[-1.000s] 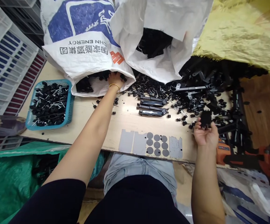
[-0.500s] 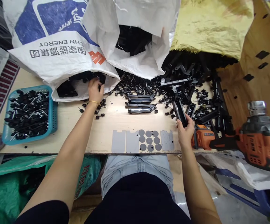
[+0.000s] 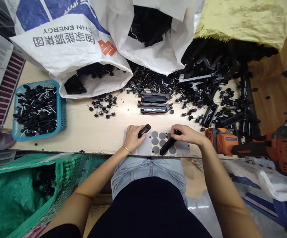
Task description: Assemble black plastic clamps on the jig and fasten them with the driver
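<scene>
Near the bench's front edge, my left hand [image 3: 133, 137] is closed around a small black plastic part [image 3: 144, 131] that juts out from its fingers. To its right, my right hand [image 3: 186, 135] grips the upper end of a long black plastic bar [image 3: 168, 145], which slants down to the left. Under the bar lie grey round pads [image 3: 155, 149] and flat grey rectangular pads [image 3: 144, 147]. Farther back, several assembled black bars [image 3: 155, 108] lie side by side. Black knobs with metal pins [image 3: 103, 105] are scattered behind my left hand.
A blue basket [image 3: 62, 115] of black knobs with pins stands at left. White sacks [image 3: 64, 62] and a yellow sack [image 3: 245, 19] of black parts line the back. An orange cordless power tool [image 3: 282, 148] lies at right. A green sack [image 3: 11, 201] hangs below the bench's left side.
My left hand has come out of the white sack's mouth to the bench front with a small black part. My right hand has moved left with the black bar.
</scene>
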`<state>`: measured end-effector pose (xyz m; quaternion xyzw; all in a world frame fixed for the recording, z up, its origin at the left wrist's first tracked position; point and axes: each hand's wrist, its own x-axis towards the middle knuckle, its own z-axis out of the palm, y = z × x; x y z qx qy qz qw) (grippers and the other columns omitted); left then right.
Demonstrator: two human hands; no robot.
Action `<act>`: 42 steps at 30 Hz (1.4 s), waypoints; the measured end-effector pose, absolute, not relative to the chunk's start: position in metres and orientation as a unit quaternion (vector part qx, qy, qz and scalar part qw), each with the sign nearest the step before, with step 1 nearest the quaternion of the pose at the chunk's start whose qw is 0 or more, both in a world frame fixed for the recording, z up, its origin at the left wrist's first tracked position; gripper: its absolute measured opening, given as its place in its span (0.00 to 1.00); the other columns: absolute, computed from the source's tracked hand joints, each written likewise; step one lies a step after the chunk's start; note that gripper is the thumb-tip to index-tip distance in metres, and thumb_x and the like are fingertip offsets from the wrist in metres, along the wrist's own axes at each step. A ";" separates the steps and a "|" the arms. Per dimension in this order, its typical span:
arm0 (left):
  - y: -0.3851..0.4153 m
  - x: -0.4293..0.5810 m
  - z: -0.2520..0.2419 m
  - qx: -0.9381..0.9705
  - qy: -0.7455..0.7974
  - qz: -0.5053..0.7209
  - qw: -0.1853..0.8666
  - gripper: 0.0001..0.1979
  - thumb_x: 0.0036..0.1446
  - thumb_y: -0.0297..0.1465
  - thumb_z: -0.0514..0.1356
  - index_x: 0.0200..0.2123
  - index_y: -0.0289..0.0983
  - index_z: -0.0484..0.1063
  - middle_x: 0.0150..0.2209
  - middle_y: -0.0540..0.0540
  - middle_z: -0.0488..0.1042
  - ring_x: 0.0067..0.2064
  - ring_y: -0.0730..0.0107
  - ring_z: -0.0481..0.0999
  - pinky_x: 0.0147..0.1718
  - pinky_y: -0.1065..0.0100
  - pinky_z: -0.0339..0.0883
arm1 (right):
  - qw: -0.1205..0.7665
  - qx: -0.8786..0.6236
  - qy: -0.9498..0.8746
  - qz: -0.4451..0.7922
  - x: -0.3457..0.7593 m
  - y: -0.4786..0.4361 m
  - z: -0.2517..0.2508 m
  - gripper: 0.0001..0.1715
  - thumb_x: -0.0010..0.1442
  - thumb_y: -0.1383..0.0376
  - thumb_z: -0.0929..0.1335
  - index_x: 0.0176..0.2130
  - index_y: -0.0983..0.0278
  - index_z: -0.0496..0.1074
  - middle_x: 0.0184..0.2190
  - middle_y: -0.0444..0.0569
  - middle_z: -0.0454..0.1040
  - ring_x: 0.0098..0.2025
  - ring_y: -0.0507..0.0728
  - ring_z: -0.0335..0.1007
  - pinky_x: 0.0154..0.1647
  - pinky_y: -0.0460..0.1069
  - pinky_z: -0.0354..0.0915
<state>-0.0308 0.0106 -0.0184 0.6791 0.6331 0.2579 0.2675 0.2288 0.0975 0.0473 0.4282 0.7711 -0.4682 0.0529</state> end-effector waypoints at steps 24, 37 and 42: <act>0.016 0.023 -0.049 0.663 0.668 0.279 0.190 0.16 0.64 0.39 0.53 0.49 0.40 0.73 0.33 0.45 0.67 0.39 0.62 0.67 0.43 0.59 0.61 | -0.175 0.582 0.732 -0.309 0.171 0.033 -0.014 0.29 0.56 0.65 0.63 0.58 0.62 0.65 0.41 0.53 0.67 0.45 0.63 0.66 0.49 0.56 0.66; 0.032 0.011 -0.050 0.746 0.598 0.223 0.188 0.15 0.66 0.36 0.49 0.47 0.35 0.71 0.37 0.42 0.68 0.42 0.59 0.67 0.43 0.59 0.65 | -0.177 0.569 0.743 -0.304 0.172 0.034 -0.012 0.30 0.54 0.67 0.62 0.57 0.65 0.66 0.39 0.53 0.66 0.43 0.61 0.65 0.48 0.54 0.65; 0.024 0.019 -0.050 0.717 0.639 0.228 0.163 0.17 0.67 0.36 0.47 0.48 0.33 0.69 0.37 0.41 0.68 0.42 0.59 0.68 0.42 0.60 0.65 | -0.193 0.567 0.741 -0.304 0.173 0.034 -0.016 0.28 0.55 0.66 0.62 0.56 0.63 0.67 0.37 0.51 0.66 0.41 0.60 0.65 0.46 0.54 0.66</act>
